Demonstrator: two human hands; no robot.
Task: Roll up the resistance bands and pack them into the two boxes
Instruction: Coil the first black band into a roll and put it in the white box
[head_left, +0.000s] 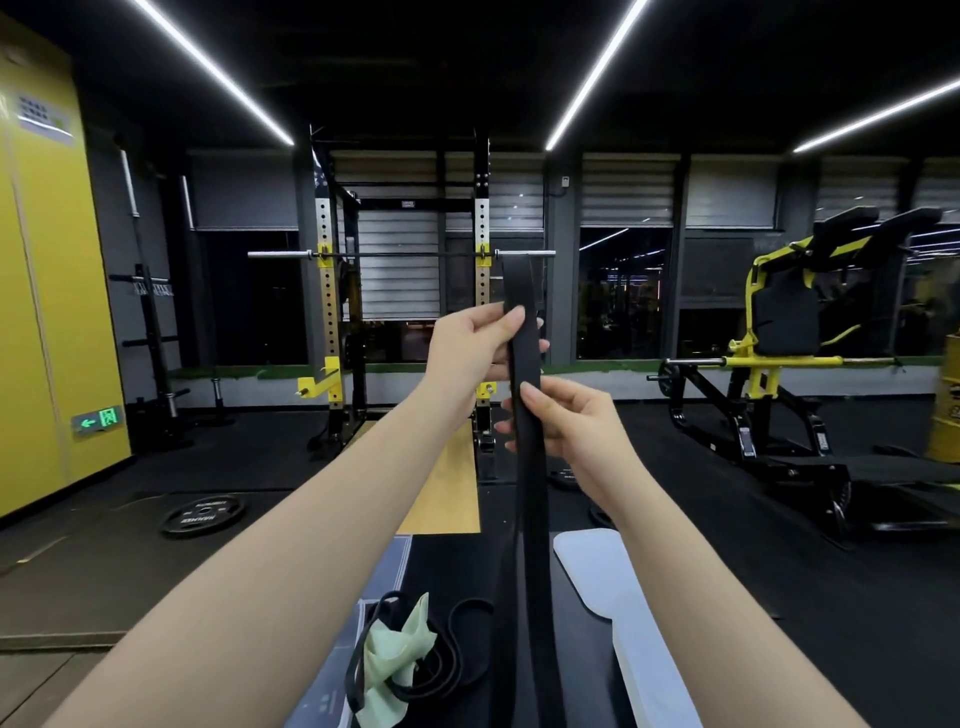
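Dark gym, squat rack (405, 291) beyond the hands. Wide black band (527, 415) hung vertical, flat, matte; left hand (478, 343) pinched it high, right hand (566, 421) gripped just below. Thin bands (447, 654) lay under both.

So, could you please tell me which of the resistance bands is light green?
The light green band lying crumpled among thin black bands on the bench; the held wide band is black.
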